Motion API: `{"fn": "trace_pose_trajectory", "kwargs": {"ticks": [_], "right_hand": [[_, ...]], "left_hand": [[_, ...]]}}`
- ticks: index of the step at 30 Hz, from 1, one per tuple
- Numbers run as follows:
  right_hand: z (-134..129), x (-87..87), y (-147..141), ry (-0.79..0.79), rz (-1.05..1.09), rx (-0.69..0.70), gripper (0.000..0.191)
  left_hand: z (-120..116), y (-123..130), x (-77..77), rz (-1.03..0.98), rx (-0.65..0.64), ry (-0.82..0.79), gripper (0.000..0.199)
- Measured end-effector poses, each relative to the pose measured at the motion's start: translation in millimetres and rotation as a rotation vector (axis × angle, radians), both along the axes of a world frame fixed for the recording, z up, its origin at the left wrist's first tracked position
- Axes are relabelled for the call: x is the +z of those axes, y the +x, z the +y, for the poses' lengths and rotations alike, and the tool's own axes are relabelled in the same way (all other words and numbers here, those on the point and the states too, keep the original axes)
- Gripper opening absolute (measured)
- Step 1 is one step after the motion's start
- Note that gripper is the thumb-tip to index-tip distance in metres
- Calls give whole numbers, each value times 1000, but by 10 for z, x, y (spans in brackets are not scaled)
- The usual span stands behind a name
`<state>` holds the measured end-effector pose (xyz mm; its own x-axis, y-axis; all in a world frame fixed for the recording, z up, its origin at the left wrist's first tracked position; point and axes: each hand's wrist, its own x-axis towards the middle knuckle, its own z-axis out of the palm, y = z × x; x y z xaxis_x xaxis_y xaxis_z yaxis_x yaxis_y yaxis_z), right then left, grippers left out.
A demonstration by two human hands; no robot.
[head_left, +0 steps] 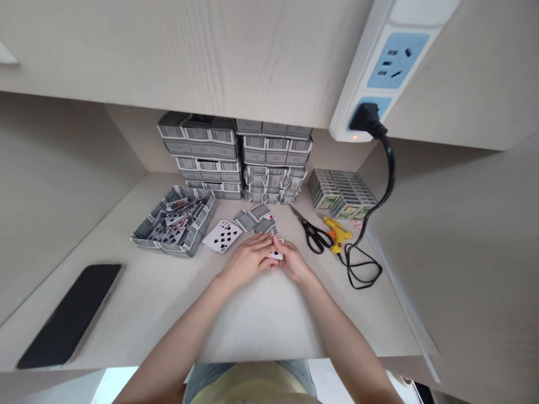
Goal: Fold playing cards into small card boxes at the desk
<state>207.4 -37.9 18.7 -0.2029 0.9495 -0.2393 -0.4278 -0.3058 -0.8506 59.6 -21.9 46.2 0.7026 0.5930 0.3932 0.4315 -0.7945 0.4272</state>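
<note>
My left hand (pixel 249 257) and my right hand (pixel 290 259) meet at the middle of the desk, closed around a playing card (pixel 275 255) that shows face up between them. Most of that card is hidden by my fingers. Just left of my left hand lies a larger flat piece with spade cards (pixel 222 237) face up. Behind my hands are several grey-backed cards (pixel 249 219), some overlapping, with a bit of a red-suited card among them. Farther left, a tray made of folded cards (pixel 197 240) holds loose cards.
Stacked card-built boxes (pixel 275 151) stand against the back wall, with card packs (pixel 343 193) to their right. Black-handled scissors (pixel 316 238) and a yellow glue gun (pixel 337 234) with its cord lie to the right. A black phone-like slab (pixel 69 317) lies left; a power strip (pixel 379 73) hangs overhead.
</note>
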Motion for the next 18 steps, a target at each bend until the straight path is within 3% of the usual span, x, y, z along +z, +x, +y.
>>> {"fn": "trace_pose_trajectory", "kwargs": {"ticks": [2, 4, 7, 10, 14, 18], "right_hand": [[9, -21, -7, -5, -4, -48, 37], [20, -41, -6, -12, -11, -88, 35], [30, -53, 11, -19, -27, -120, 30], [28, -47, 23, -16, -32, -130, 27], [21, -37, 16, -12, -22, -133, 28], [23, -37, 5, -7, -22, -136, 31]], "left_hand": [[46, -67, 54, -38, 20, -75, 41], [118, -174, 94, -81, 120, -135, 39], [233, -341, 60, -31, 440, -104, 36], [297, -434, -69, 227, 683, -108, 46], [283, -424, -180, 408, 726, 7, 36], [243, -379, -93, 435, 719, 72, 32]]}}
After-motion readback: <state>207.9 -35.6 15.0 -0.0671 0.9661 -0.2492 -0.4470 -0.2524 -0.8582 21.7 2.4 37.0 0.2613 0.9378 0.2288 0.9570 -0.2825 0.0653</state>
